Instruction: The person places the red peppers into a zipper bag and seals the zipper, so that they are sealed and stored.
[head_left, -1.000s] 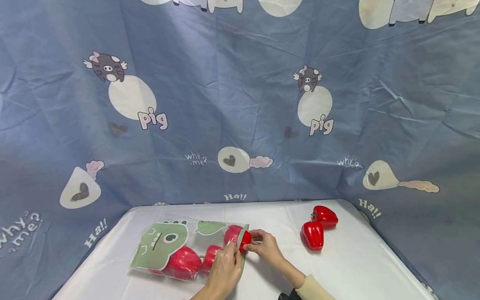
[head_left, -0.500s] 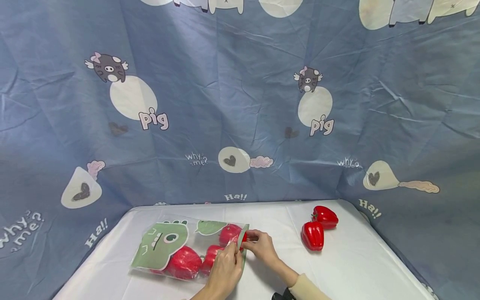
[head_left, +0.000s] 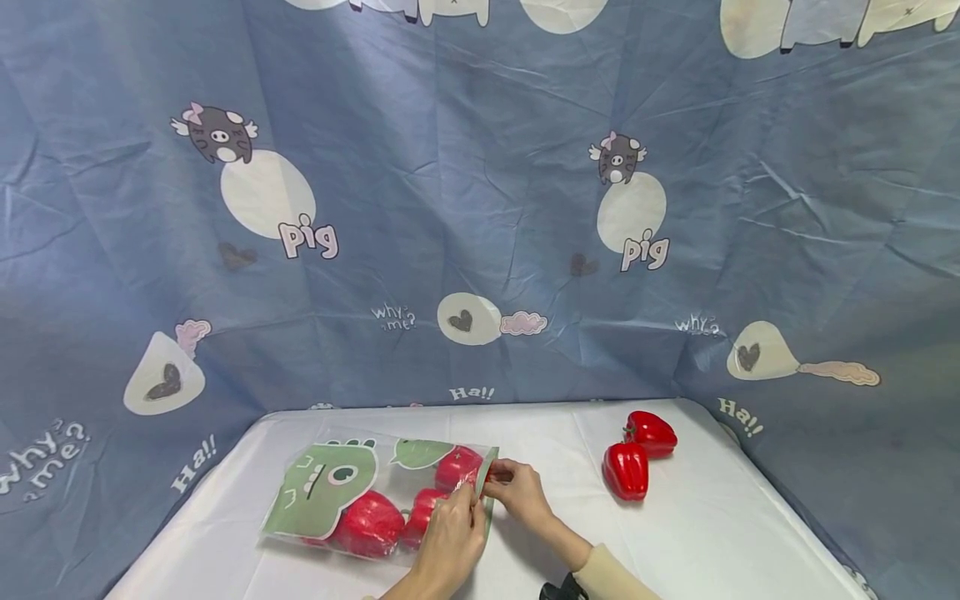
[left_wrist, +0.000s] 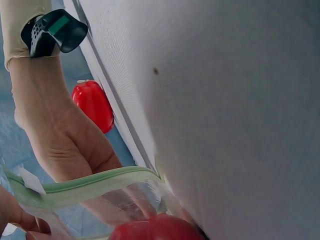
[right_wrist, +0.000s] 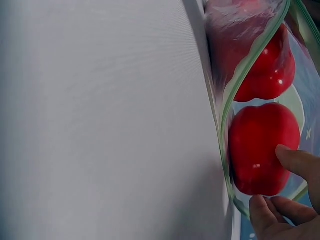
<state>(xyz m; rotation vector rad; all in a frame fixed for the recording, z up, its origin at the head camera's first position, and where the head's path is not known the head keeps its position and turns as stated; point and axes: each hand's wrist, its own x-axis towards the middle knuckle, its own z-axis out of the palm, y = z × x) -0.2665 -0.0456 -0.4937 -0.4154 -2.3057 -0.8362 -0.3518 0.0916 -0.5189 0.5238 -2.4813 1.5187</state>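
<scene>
A clear zip bag (head_left: 322, 487) with a green dinosaur print lies on its side on the white table, its green-edged mouth facing right. Several red bell peppers (head_left: 369, 525) show through its film. My left hand (head_left: 452, 533) pinches the near part of the mouth's edge. At the opening is my right hand (head_left: 525, 497), its fingertips inside the rim. In the right wrist view its thumb lies on one bell pepper (right_wrist: 260, 150) and its fingers touch that pepper's lower end. Another pepper (right_wrist: 270, 70) sits beyond it in the bag.
Two more red bell peppers, a front one (head_left: 626, 472) and a back one (head_left: 651, 434), rest touching at the right of the white table (head_left: 705, 533). Behind the table hangs a blue printed cloth (head_left: 525, 367). A black wrist device (left_wrist: 57, 32) is on the right forearm.
The bell pepper at the mouth has slid left, from partly outside to inside the bag. My right hand has followed it slightly left. The left hand keeps its place on the edge.
</scene>
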